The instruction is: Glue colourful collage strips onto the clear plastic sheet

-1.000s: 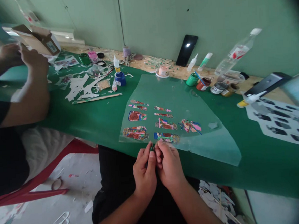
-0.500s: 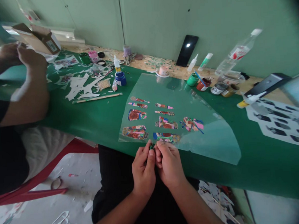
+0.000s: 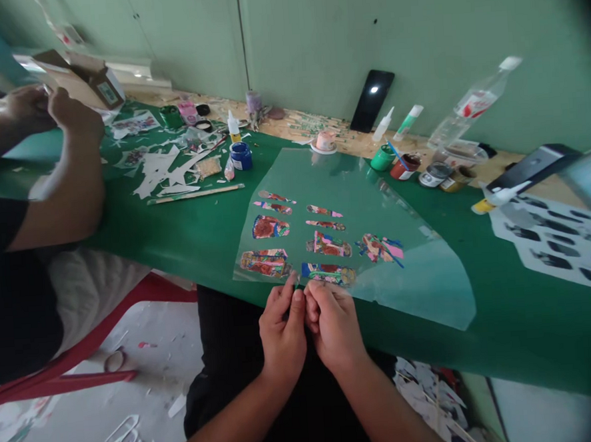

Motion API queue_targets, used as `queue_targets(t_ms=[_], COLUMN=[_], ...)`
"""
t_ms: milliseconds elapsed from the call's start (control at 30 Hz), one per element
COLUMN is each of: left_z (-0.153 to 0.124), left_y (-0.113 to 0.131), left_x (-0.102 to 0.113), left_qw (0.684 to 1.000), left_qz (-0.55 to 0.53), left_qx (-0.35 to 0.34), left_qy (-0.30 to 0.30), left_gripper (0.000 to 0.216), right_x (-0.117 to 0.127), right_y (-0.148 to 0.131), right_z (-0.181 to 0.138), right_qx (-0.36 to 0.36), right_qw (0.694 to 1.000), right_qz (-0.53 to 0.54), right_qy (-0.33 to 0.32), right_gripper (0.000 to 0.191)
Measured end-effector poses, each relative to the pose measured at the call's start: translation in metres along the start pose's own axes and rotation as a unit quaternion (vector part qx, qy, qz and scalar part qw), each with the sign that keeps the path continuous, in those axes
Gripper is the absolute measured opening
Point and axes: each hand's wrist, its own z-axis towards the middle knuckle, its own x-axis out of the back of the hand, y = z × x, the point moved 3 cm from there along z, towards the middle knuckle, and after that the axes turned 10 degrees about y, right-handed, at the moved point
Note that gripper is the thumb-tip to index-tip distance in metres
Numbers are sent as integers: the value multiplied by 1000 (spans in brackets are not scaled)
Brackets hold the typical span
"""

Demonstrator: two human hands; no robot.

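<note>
My left hand (image 3: 283, 328) and my right hand (image 3: 334, 322) meet at the near edge of the green table (image 3: 191, 244). Fingers and thumbs of both are pinched together, and what lies between them is too small and covered to name. Just beyond my fingertips is a clear plastic sheet (image 3: 405, 294). Several painted cut-out pieces lie on it in rows, among them a blue-ended piece (image 3: 327, 273) nearest my right hand and a patterned piece (image 3: 265, 263) nearest my left. A figure-like piece (image 3: 380, 249) lies apart to the right.
Paint jars, such as a blue jar (image 3: 241, 156) and a green jar (image 3: 382, 157), stand along the back with glue bottles, a phone (image 3: 373, 101) and a plastic bottle (image 3: 476, 103). Paper scraps (image 3: 159, 170) lie left. A co-worker's arm (image 3: 68, 188) reaches over the table there.
The view has shifted slightly. A small dark green bit that showed between my fingertips is now hidden. My hands stay pinched in nearly the same place; the co-worker's hands have barely moved.
</note>
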Motion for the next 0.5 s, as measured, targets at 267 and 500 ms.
queue_targets(t_ms=[267, 500], left_z=[5, 14], left_y=[5, 8], left_x=[-2, -2], left_qw=[1000, 999], left_qz=[-3, -17], left_qx=[13, 16], left_qy=[-3, -41], left_gripper=[25, 35], right_x=[0, -2], right_y=[1, -4], right_z=[-1, -3], right_qx=[4, 7], right_qw=[1000, 1000], right_qz=[3, 16], right_qy=[-13, -20], right_gripper=[44, 40])
